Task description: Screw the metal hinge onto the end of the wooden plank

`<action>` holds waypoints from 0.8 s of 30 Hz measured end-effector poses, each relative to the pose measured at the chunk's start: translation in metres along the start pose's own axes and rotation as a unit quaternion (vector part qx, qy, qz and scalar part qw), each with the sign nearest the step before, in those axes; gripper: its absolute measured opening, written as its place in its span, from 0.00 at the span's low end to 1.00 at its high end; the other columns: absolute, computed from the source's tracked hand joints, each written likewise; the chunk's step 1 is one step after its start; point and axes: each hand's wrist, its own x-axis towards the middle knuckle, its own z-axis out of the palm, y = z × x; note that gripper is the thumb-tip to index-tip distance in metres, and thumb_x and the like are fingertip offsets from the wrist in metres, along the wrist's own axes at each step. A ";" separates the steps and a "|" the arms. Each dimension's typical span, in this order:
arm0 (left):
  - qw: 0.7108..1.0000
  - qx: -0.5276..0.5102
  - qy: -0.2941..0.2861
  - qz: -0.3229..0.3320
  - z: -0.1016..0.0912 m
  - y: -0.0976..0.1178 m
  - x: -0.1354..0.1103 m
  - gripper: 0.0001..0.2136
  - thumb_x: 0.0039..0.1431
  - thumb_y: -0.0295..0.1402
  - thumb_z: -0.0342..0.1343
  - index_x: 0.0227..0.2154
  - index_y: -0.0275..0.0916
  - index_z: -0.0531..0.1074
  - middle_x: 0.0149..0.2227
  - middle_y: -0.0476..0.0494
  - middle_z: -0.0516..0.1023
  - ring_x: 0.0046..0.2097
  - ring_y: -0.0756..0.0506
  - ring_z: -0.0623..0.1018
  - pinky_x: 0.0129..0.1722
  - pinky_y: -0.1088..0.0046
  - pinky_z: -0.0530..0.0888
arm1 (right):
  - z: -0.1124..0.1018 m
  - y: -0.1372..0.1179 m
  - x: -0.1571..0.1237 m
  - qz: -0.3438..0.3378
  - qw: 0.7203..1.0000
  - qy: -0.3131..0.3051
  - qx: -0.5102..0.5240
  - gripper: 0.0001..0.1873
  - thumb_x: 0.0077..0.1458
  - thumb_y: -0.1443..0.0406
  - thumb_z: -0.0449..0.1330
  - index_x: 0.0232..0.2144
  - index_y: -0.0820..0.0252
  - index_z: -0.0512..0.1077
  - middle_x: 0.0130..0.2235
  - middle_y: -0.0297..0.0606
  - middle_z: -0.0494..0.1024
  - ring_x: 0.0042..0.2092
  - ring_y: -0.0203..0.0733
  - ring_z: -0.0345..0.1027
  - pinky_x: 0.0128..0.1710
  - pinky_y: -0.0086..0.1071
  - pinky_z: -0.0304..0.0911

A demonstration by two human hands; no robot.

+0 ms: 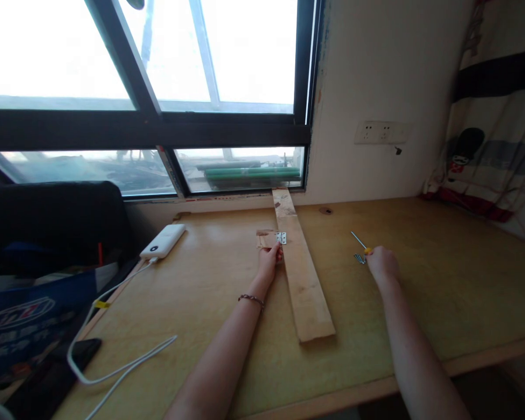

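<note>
One screwdriver (359, 240) in the right hand (382, 264), shaft tip-first toward the window (240, 169).

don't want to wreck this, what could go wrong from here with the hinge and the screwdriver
1. Nothing clamps the block and plank; only the left hand steadies them at the hinge, so they may shift under a push.
2. That hand sits right by the hinge, so the screwdriver in the right hand could slip into it.
3. The loose screws by the right hand may get knocked away.
</note>
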 end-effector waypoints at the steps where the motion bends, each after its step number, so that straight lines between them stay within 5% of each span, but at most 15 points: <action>1: 1.000 0.000 -0.001 -0.001 0.000 0.000 0.000 0.14 0.42 0.41 0.60 0.16 0.34 0.67 0.15 0.51 0.67 0.15 0.57 0.62 0.15 0.81 0.57 | 0.001 0.000 0.000 0.005 1.000 -0.006 -0.006 0.12 0.45 0.64 0.58 0.32 0.65 0.77 0.31 0.57 0.77 0.34 0.54 0.73 0.25 0.35 0.62; 18: 1.000 -0.009 0.004 -0.008 0.000 0.000 -0.001 0.15 0.39 0.41 0.61 0.17 0.33 0.67 0.16 0.50 0.68 0.16 0.56 0.63 0.16 0.80 0.58 | 0.009 -0.014 -0.003 0.022 0.997 -0.057 -0.045 0.15 0.50 0.63 0.56 0.37 0.67 0.74 0.37 0.56 0.75 0.40 0.55 0.71 0.32 0.39 0.66; 24: 0.999 -0.017 0.013 -0.024 0.001 0.001 -0.001 0.14 0.39 0.41 0.61 0.17 0.33 0.67 0.16 0.50 0.68 0.16 0.56 0.63 0.16 0.80 0.59 | 0.011 -0.016 0.000 0.006 1.000 -0.007 0.023 0.13 0.45 0.61 0.58 0.31 0.65 0.76 0.32 0.53 0.76 0.37 0.53 0.71 0.30 0.36 0.63</action>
